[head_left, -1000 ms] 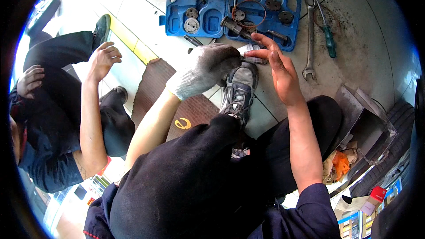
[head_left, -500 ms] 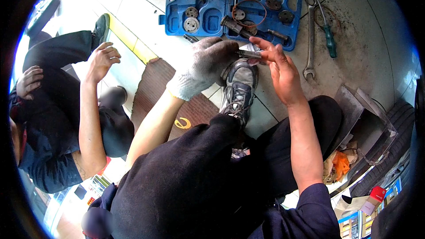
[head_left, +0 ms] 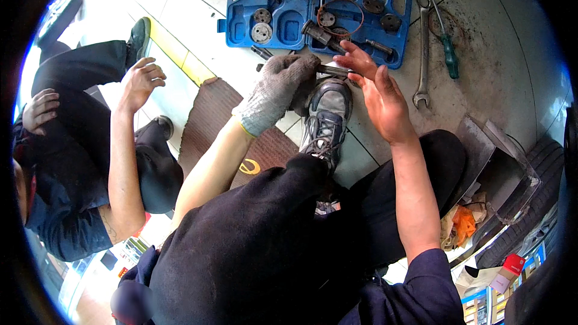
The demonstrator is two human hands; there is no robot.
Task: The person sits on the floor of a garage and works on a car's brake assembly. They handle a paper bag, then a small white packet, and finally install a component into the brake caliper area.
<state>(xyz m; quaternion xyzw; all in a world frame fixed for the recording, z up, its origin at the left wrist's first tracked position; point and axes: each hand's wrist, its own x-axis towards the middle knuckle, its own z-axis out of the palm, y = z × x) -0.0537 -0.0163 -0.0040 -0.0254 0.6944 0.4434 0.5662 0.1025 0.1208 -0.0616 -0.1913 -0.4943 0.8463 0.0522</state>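
My left hand (head_left: pixel 274 91), in a grey-soiled white work glove, is closed around a slim metal rod-like tool (head_left: pixel 332 71) that sticks out to the right. One end of the tool also shows left of the glove; its middle is hidden by my fingers. My bare right hand (head_left: pixel 386 108) is open at the tool's right end, fingers stretched out and fingertips at or very near the metal. Just beyond both hands lies a blue plastic tool case (head_left: pixel 236 38), holding round metal discs (head_left: pixel 261 32) and a dark metal spindle piece (head_left: pixel 317 32).
My shoe (head_left: pixel 328 111) stands below the tool. Right of the case lie a combination wrench (head_left: pixel 423 54) and a green-handled screwdriver (head_left: pixel 450 60). A metal box (head_left: pixel 500 171) and tyre (head_left: pixel 536 204) stand at right. Brown cardboard (head_left: pixel 208 123) covers tiles near a seated person (head_left: pixel 78 150).
My left hand has tilted and shifted slightly, and more of the tool shows on both sides of the glove. My right fingers have lifted and spread.
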